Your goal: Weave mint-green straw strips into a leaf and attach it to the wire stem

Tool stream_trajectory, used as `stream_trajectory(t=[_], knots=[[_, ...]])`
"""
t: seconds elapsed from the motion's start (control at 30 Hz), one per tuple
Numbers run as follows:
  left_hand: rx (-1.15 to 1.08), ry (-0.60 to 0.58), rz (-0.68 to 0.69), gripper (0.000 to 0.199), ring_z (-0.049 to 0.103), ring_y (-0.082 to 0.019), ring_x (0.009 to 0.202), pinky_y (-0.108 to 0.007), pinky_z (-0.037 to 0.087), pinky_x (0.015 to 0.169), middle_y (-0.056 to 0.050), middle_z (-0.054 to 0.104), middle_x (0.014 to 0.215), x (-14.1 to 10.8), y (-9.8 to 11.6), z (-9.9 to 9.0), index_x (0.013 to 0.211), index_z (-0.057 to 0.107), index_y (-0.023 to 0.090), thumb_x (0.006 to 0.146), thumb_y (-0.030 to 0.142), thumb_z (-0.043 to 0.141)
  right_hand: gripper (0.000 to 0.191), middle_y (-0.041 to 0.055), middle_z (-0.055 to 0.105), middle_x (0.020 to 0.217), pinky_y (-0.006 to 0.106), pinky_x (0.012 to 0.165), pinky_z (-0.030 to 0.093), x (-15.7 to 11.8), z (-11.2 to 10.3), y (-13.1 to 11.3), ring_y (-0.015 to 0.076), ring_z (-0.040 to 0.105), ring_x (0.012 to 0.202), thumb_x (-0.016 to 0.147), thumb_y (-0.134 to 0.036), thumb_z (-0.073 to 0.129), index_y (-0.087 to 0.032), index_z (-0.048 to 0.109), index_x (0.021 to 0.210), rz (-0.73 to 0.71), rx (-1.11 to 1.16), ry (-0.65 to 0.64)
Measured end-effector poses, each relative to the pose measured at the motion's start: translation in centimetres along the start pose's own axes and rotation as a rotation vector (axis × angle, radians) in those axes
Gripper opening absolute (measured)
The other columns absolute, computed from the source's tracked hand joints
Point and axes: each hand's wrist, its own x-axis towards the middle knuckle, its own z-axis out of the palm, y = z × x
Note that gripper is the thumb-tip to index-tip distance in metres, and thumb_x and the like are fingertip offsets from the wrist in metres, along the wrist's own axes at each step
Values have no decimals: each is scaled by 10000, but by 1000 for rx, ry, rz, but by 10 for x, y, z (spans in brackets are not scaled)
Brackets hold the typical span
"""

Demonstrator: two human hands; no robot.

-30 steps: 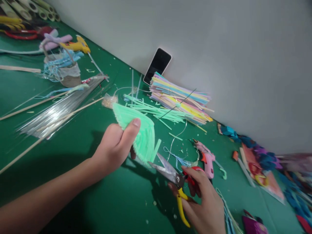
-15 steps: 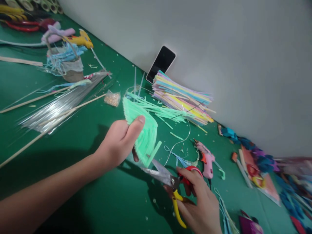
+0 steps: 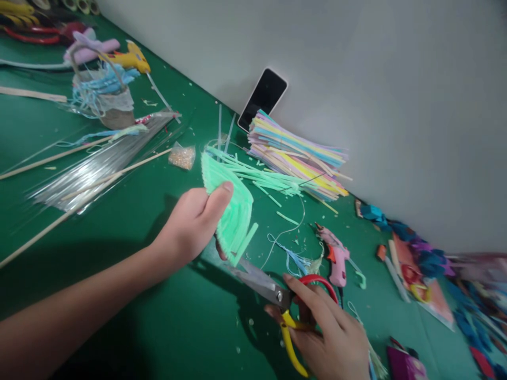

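Observation:
Between thumb and fingers, my left hand (image 3: 200, 211) pinches a leaf-shaped piece made of mint-green pipe cleaners (image 3: 233, 211), held above the table. One short green end sticks out at its lower right. My right hand (image 3: 325, 327) grips scissors (image 3: 277, 295) with one red and one yellow handle, their blades slightly apart near the lower tip of the green piece. Whether the blades touch it I cannot tell. Behind the piece lie loose green pipe cleaners (image 3: 261, 177), beside a bundle of pastel pipe cleaners (image 3: 293, 142).
A pink glue gun (image 3: 336, 261) lies right of the scissors. A phone (image 3: 263, 97) leans on the wall. To the left are a small basket (image 3: 114, 116), a yellow glue gun (image 3: 134, 57), wooden sticks (image 3: 51, 224) and a bag of beads (image 3: 182, 157). A red-handled tool (image 3: 31, 38) lies far left.
The scissors' blades have come closer together at the lower tip of the green piece. My right hand has moved slightly right; my left hand keeps its hold.

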Motion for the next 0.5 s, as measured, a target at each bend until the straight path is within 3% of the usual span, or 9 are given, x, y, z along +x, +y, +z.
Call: stream_trajectory(t=[0.13,0.23,0.33,0.5], knots=[[76,66,38,543,227,-74,303,-243,124,349,62,116,468,1,-1,0,490,171,242,904,495,414,284,28,703,798,225,509,452,-1,0,-1,121,647,579,901,-397,620,-197,645,1101,-5,-24,-2],[106,70,35,535,193,-77,322,-260,114,358,58,119,467,1,-1,0,494,154,243,911,473,399,201,30,713,835,223,532,452,-1,-1,-1,122,668,637,940,-274,523,-195,642,1082,-27,-67,-15],[131,74,9,549,208,-80,302,-262,117,351,58,115,466,1,0,0,480,162,247,908,492,403,284,43,715,853,234,532,430,0,-2,0,126,656,652,899,-110,416,-181,643,1054,-65,-147,-15],[98,56,-26,558,334,-104,276,-248,179,326,62,125,400,2,-1,0,465,169,249,918,480,398,284,43,686,750,264,578,407,11,4,0,156,574,612,853,-59,434,-152,662,994,-137,-226,22]])
